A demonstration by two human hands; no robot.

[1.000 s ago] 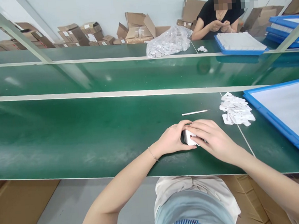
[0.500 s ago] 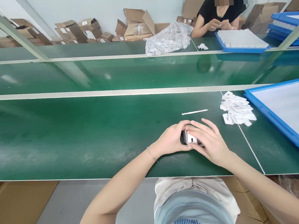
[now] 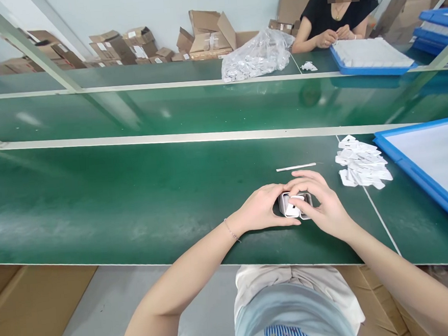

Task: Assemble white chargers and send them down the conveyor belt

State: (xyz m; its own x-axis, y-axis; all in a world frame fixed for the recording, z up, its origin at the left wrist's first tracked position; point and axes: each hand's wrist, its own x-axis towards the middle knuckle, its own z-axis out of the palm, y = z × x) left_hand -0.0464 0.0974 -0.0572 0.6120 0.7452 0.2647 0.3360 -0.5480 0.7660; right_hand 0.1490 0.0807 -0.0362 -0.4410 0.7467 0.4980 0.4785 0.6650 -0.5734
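A small white boxy part [image 3: 292,205] rests on the green table [image 3: 134,205] near its front edge. My left hand [image 3: 259,209] curls round its left side. My right hand [image 3: 320,204] pinches it from the right and top, with thumb and fingers closed on it. A thin white stick [image 3: 296,167] lies just beyond my hands. A heap of several small white pieces [image 3: 361,161] sits to the right of the stick.
A blue tray [image 3: 419,172] with a white sheet lies at the right edge. Across the far table, another person [image 3: 332,17] handles small parts beside a blue tray [image 3: 371,55] and a clear plastic bag [image 3: 257,58]. Cardboard boxes [image 3: 123,44] line the back wall.
My right hand has lifted from covering the white part to pinching it, so more of the part shows. The view has shifted slightly.
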